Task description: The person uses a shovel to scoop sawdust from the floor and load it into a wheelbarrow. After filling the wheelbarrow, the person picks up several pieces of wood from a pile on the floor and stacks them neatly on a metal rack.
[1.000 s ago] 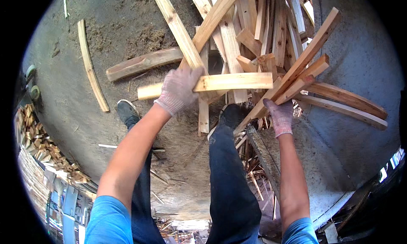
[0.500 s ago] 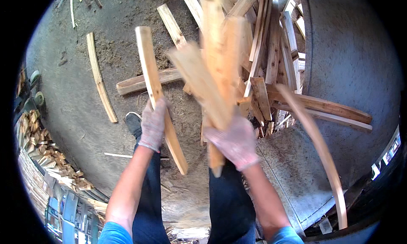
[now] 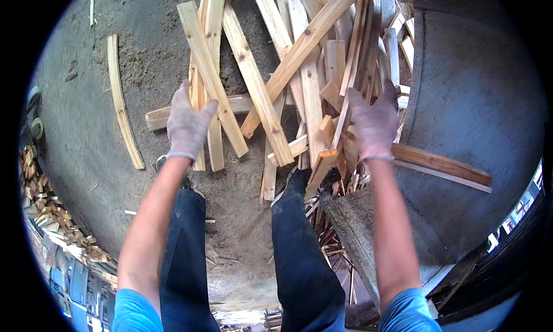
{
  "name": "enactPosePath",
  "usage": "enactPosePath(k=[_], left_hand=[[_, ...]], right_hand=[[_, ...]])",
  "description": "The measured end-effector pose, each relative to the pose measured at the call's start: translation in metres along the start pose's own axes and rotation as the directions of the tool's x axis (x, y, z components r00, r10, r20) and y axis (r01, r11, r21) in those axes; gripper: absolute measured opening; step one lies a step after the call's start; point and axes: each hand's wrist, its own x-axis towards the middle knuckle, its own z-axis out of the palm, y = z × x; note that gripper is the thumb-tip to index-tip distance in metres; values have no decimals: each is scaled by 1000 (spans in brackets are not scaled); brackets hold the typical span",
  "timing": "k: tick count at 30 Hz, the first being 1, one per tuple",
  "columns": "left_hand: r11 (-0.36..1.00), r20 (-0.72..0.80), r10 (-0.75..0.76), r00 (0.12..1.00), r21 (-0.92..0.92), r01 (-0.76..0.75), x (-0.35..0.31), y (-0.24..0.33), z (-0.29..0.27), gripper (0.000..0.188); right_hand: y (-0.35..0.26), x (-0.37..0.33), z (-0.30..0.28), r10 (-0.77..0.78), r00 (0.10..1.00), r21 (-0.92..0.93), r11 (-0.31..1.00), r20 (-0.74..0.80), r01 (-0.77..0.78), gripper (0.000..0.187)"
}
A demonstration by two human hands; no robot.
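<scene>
Head camera: your left hand (image 3: pixel 189 128) is splayed at the left-side slats (image 3: pixel 212 72); your right hand (image 3: pixel 375 125), fingers likewise spread, is over the woodpile (image 3: pixel 311 90), contact unclear. Loosely stacked, it could slide onto your right shoe (image 3: pixel 296 182) if knocked.

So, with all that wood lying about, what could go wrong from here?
The long knotty strip lies across others, so it could slide if they get disturbed. Loose wood pieces sit right by the right shoe, so a stumble seems possible. And the gloved right hand, close to the bunched sticks, might pick up a splinter.
</scene>
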Motion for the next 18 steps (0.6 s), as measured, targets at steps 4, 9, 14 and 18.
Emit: enactPosePath(k=[4,9,14,18], left_hand=[[940,52,341,939,-2,-341,-12,49,39,82],[929,128,296,946,192,-317,15,109,89,89],[929,188,156,970,304,-209,42,128,110,97],[981,274,47,960,171,-97,48,113,102,96]], right_hand=[[46,54,5,237,966,-123,967,102,-224,98],[63,40,47,214,930,164,949,298,-270,97],[29,5,53,228,946,54,968,233,-246,66],[28,-19,57,202,927,-95,979,317,-181,85]])
